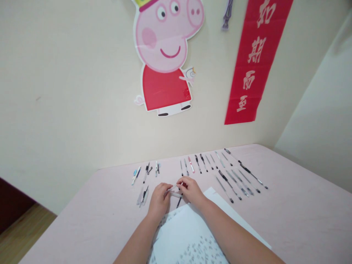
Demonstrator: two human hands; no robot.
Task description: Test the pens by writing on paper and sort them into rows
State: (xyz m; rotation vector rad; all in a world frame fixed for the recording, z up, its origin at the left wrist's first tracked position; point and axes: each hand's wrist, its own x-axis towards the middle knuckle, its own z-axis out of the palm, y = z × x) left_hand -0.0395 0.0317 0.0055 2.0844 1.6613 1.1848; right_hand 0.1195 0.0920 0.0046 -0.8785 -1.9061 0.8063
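My left hand (161, 198) is closed around a pale, see-through pen part (172, 189), probably a barrel. At its other end my right hand (190, 187) pinches with thumb and forefinger, so the piece spans the gap between my hands; its ends are hidden by the fingers. Just below lies another whitish pen part (176, 195) on the table. A thin black pen piece (179, 202) rests beside it, near the edge of the paper. Under my forearms are overlapping sheets of paper (181, 231), some covered with handwriting.
Groups of pens and loose pen parts (142, 196) lie left of my hands, with more (146, 173) behind. A row of pens (202, 163) runs along the back, and several longer ones (236, 183) lie right. The pink-covered table (302, 220) meets a wall with a cartoon pig cutout (167, 88).
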